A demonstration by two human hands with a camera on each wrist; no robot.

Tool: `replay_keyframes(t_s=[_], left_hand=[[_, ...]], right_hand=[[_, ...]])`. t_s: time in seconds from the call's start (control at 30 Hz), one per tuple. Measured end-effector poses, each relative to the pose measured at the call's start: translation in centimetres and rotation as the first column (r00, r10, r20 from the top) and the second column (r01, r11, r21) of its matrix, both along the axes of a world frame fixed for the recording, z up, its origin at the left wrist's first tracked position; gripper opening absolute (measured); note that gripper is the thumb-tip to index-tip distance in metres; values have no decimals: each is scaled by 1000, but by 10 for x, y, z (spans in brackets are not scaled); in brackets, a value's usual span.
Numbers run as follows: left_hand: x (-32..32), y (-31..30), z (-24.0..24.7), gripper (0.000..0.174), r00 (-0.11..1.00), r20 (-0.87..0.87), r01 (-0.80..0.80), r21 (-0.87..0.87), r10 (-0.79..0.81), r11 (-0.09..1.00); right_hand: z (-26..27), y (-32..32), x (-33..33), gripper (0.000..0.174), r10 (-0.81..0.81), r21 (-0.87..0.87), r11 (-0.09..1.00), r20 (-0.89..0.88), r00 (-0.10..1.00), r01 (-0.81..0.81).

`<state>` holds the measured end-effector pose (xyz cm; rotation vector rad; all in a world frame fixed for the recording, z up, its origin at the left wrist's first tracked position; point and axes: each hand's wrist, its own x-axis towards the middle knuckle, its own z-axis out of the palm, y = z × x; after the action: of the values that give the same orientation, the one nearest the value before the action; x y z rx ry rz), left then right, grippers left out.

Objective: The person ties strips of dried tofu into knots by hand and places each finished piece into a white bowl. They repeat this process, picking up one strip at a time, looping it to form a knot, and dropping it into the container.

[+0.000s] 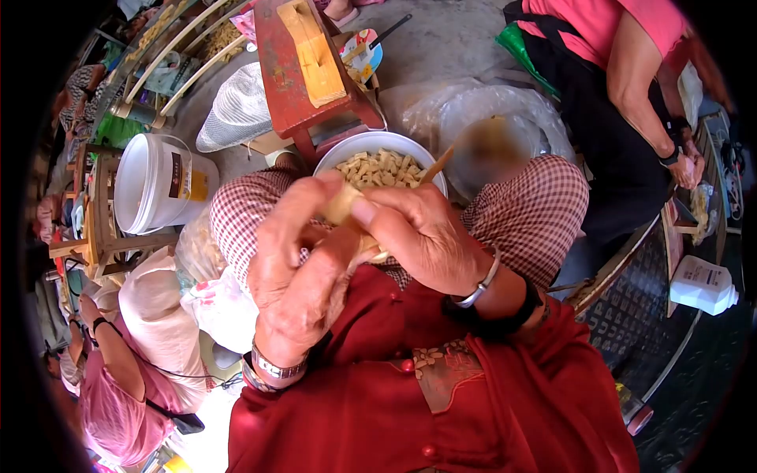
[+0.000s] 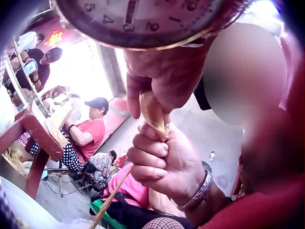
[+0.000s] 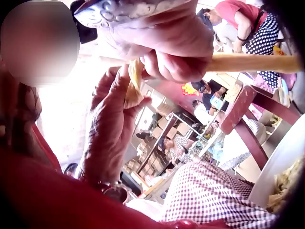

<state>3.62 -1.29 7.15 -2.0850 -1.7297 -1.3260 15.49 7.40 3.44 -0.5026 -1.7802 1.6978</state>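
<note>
A pale yellow folded strip (image 1: 341, 204) (image 2: 152, 114) (image 3: 135, 85) is pinched between both hands above a white basin (image 1: 322, 167) of small folded pieces (image 1: 382, 167). My left hand (image 1: 303, 264) (image 2: 167, 71) (image 3: 108, 131) holds one end between thumb and fingers. Curled round the other end is my right hand (image 1: 426, 236) (image 2: 167, 164) (image 3: 159, 43), close against the left. A long flat tail (image 1: 438, 165) (image 2: 110, 201) (image 3: 252, 63) sticks out from the right hand's far side. The fingers hide part of the fold.
Beyond the basin stands a red wooden bench (image 1: 296, 98) with a yellow block (image 1: 311, 55) on it. Clear plastic sheeting (image 1: 441, 106) lies right of it. A white bucket (image 1: 146, 185) and grey hat (image 1: 236, 106) are at left. People sit on both sides; a white bottle (image 1: 700, 285) is at right.
</note>
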Motion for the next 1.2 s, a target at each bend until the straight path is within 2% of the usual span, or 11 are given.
replay_keyframes(t_s=[0.1,0.2,0.23,0.33,0.47,0.6,0.67,0.73,0.87,1.03,1.2], left_hand=[[-3,-3,-8,19,999,6,50,-127,-50,991],[-11,-5,-29,16,906,423,133,-232,-23,964],[-5,-7,-31,16,672,740,210,-239,38,948],[-7,-4,-30,18,67,998,495,-26,-8,869],[-2,0,-32,29,-100,994,585,93,-41,806],[12,3,-35,42,377,926,417,-171,1,893],[7,9,-36,48,762,646,307,-305,-41,902],[5,15,-32,48,880,457,294,-305,-131,906],[3,20,-45,38,708,706,329,-304,-20,894],[-4,8,-54,41,-24,984,695,-109,174,711],[-25,15,-59,46,-263,963,640,133,53,757]], right_hand=[[-2,9,11,32,176,-7,984,31,984,-175],[-16,7,15,26,64,266,961,57,996,-77],[-15,6,15,23,46,312,949,28,999,-52],[-17,9,16,20,57,362,932,-83,995,-23],[-21,19,21,19,97,314,947,-77,992,-68],[-25,21,28,21,135,163,978,-16,991,-131],[-26,21,25,22,144,180,973,28,989,-147],[-33,18,17,19,78,183,981,-33,996,-71],[-41,21,17,33,-4,86,996,21,1000,2],[-44,25,24,36,-58,229,973,91,994,36],[-59,43,54,21,-188,293,947,170,967,133]])
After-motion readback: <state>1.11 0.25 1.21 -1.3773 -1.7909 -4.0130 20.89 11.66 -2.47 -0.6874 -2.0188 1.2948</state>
